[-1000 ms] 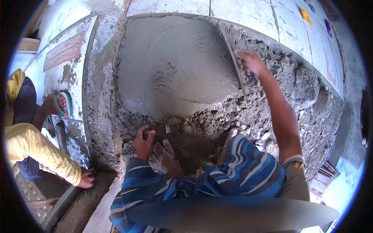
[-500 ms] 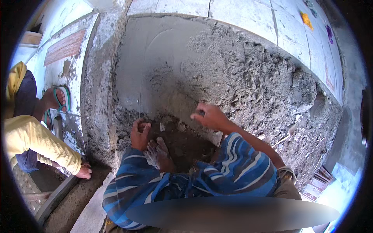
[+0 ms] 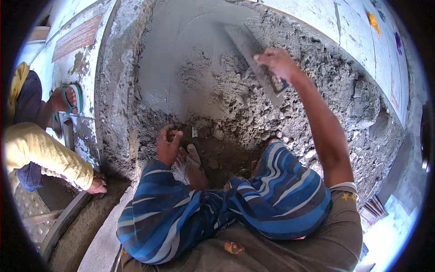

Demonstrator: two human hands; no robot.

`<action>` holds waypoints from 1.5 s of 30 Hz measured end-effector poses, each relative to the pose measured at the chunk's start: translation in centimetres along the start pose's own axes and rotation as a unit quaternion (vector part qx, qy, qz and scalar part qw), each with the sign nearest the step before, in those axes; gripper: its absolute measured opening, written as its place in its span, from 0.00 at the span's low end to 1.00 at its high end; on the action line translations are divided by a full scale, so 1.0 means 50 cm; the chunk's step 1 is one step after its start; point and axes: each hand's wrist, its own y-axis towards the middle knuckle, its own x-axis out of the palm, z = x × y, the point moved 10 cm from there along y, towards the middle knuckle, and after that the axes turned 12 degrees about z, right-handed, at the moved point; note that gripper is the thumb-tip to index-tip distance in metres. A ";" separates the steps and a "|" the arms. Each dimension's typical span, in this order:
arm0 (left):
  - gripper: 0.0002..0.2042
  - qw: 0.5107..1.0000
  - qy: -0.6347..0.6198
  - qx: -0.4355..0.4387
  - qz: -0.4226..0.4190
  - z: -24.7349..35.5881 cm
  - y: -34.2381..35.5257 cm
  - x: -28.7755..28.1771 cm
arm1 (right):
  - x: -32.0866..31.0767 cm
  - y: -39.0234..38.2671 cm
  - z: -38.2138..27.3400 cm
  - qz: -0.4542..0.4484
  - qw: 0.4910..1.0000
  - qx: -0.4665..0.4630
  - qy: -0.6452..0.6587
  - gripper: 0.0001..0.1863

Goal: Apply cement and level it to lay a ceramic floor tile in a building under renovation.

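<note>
My right hand point(image 3: 280, 65) is closed round the handle of a long flat steel trowel point(image 3: 242, 41), which is smeared by motion. Its blade lies slantwise over the wet grey mortar, where a smooth patch point(image 3: 158, 68) meets rough, lumpy mortar point(image 3: 312, 95). My left hand point(image 3: 168, 144) hovers by my left knee, beside the near edge of the mortar; its fingers are loosely curled, the thumb stands apart, and nothing shows in it. Below it is my bare foot point(image 3: 192, 165), on dark soil.
At the left, another person's yellow-sleeved arm point(image 3: 50, 154) reaches down to a grey bar point(image 3: 68, 222); their sandalled foot point(image 3: 68, 99) rests on white tiles. A rough cement ledge point(image 3: 115, 90) borders the mortar at left. White tiles point(image 3: 353, 50) edge it at far right.
My right hand has swung away and to the right with the trowel, from near my knees to the upper middle. My left hand stays by the knee. The view has shifted slightly.
</note>
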 end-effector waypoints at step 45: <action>0.27 0.998 0.056 -0.031 -0.001 -0.062 0.019 -0.032 | -0.359 -0.456 0.445 0.474 0.862 0.092 -0.157 0.21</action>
